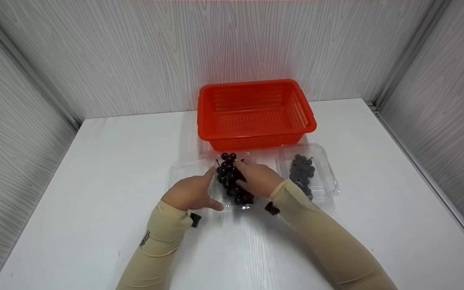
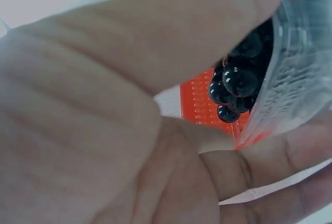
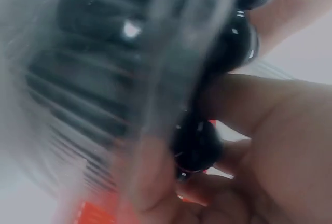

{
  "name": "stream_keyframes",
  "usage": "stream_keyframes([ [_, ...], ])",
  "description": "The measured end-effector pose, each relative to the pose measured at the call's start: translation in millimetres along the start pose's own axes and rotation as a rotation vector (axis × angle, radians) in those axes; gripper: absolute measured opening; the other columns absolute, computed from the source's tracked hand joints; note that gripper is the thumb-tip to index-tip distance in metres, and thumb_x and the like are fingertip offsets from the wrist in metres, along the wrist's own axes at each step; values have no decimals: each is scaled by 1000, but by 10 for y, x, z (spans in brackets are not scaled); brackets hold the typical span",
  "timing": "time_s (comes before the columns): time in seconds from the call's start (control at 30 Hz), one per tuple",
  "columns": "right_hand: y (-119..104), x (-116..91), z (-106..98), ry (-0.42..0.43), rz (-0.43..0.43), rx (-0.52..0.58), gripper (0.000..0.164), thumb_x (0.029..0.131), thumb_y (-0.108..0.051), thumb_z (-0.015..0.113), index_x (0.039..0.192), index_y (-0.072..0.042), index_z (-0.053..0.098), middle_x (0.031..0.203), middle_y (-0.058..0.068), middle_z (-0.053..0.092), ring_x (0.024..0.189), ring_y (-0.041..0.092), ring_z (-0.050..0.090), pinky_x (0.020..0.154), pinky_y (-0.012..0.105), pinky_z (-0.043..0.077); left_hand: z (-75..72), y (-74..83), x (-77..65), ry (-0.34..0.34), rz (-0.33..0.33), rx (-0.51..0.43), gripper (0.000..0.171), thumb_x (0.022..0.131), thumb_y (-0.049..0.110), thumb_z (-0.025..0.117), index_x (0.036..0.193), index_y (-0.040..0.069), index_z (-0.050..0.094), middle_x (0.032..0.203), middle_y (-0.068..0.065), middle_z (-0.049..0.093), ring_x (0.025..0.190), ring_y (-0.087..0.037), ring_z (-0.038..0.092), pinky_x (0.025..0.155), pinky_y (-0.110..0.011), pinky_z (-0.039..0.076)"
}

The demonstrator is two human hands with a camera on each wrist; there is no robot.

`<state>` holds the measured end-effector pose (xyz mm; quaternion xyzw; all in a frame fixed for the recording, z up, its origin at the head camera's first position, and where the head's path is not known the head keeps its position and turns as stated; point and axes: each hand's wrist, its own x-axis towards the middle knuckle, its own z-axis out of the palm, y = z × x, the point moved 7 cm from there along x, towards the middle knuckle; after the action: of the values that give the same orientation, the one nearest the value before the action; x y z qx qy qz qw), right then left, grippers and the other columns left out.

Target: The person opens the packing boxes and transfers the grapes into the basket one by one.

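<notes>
Dark, shiny grapes [image 1: 228,174] lie as a bunch in a clear plastic box [image 1: 218,197] before the red basket. My right hand [image 1: 261,178] reaches over the bunch from the right and grips it, fingers and thumb around the grapes [image 3: 197,149] in the right wrist view. My left hand [image 1: 189,192] is at the box's left side, thumb stretched toward the near corner and fingers along the side. In the left wrist view the box wall [image 2: 275,73] shows between thumb and fingers, grapes behind it.
A red perforated basket [image 1: 256,140] stands at the back against the wall, with nothing in it. Right of my right hand lies a second clear box [image 1: 324,177] with another dark grape bunch [image 1: 301,171] inside. A clear lid [image 1: 181,171] spreads left under my left hand.
</notes>
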<state>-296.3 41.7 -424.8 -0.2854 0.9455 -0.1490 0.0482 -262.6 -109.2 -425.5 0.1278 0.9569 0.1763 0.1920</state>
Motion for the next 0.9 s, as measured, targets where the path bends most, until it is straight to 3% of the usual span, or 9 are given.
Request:
stream_keyframes([
  [0.13, -14, -20, 3, -19, 6, 5, 43, 101, -19, 68, 138, -2, 54, 128, 19, 64, 106, 39, 70, 94, 50, 57, 14, -9, -14, -5, -6, 0, 115, 80, 46, 88, 167, 17, 19, 153, -16, 52, 135, -36, 56, 111, -53, 44],
  [0.3, 40, -21, 18, -49, 104, 92, 49, 96, -16, 73, 140, -3, 53, 131, 17, 63, 114, 35, 67, 102, 49, 53, 33, -34, -15, -27, -21, 4, 115, 80, 50, 87, 167, 20, 18, 154, -13, 52, 135, -34, 56, 111, -53, 44],
  [0.47, 88, -7, 14, -52, 180, 171, 50, 91, -12, 77, 135, -5, 55, 125, 13, 65, 111, 30, 65, 103, 47, 52, 43, -56, -14, -45, -35, -16, 118, 80, 52, 85, 167, 13, 16, 156, -15, 50, 137, -34, 53, 113, -52, 42],
  [0.7, 73, 20, -42, -2, 124, 171, 42, 86, -8, 79, 124, -9, 60, 111, 8, 67, 97, 26, 65, 94, 45, 56, 40, -62, -9, -53, -40, -15, 115, 80, 52, 85, 166, 12, 19, 158, -14, 46, 141, -33, 50, 115, -51, 40],
  [0.9, 46, 19, -113, 46, 79, 128, 41, 87, -8, 78, 125, -8, 63, 110, 7, 68, 94, 25, 64, 92, 44, 57, -14, -61, -34, -45, -34, -23, 111, 82, 50, 83, 166, 14, 21, 157, -13, 48, 140, -34, 50, 114, -53, 41],
])
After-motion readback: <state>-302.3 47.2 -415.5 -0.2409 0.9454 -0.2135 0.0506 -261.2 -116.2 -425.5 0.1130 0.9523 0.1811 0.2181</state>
